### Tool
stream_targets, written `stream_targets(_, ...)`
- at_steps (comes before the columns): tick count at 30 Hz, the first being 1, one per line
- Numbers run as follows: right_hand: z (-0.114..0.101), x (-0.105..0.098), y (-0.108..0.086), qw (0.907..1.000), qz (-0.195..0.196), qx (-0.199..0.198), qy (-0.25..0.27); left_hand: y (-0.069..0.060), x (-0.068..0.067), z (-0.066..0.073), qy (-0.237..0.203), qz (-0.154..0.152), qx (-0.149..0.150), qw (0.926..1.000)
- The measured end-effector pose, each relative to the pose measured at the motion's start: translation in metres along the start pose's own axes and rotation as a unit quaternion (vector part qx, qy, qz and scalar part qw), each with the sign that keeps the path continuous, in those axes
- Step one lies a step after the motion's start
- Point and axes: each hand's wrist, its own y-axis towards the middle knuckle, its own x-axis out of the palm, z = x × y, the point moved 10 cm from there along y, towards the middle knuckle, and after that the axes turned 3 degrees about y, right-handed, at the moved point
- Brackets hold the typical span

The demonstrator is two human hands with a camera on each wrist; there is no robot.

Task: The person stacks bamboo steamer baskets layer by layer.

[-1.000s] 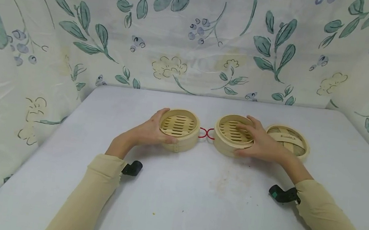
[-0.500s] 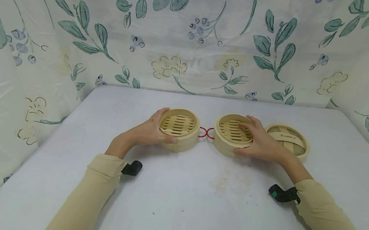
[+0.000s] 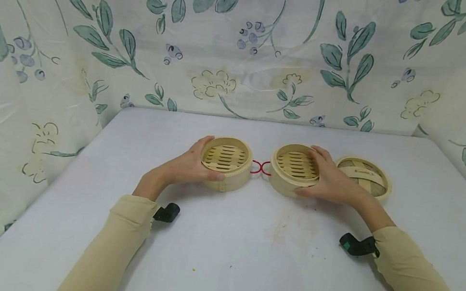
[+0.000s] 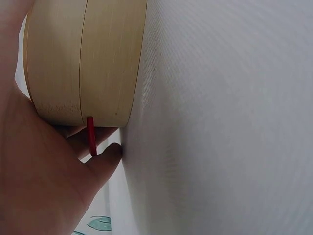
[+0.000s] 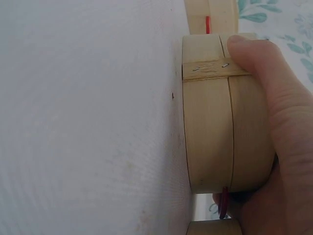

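Observation:
Two round bamboo steamer baskets with slatted bottoms stand side by side on the table. The left basket [image 3: 230, 180] is gripped by the left hand [image 3: 189, 165], thumb on the near rim and fingers round its left side. Around the right basket [image 3: 282, 183] the right hand [image 3: 335, 181] has its thumb at the front and fingers at the far right rim. Red loops [image 3: 261, 168] on their facing sides meet between them. In the left wrist view a red loop [image 4: 91, 137] hangs by the palm; in the right wrist view the thumb presses the basket wall [image 5: 210, 132].
A woven bamboo lid [image 3: 368, 177] with a flat strap lies at the right, just behind the right hand. Small crumbs dot the white table [image 3: 221, 241]. Floral cloth [image 3: 266, 86] hangs behind and at both sides.
The right hand's fingers, earlier reaching over the slats of the right basket, have drawn back to its rim. Both baskets and the left hand look unmoved.

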Motion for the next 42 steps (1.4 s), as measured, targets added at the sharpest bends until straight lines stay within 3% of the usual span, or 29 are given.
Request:
stream_targets(23,-0.0019,-0.0002,-0.0012,0.9999,0.003,0.004,-0.015,-0.0013,-0.0009,-0.0038,0.024,-0.008,-0.021,0.9995)
stream_targets(42,-0.0008,-0.0029,-0.001,0.9996,0.001,0.019,-0.022,-0.0012,-0.0023,-0.0047,0.008,-0.028,0.005,0.9996)
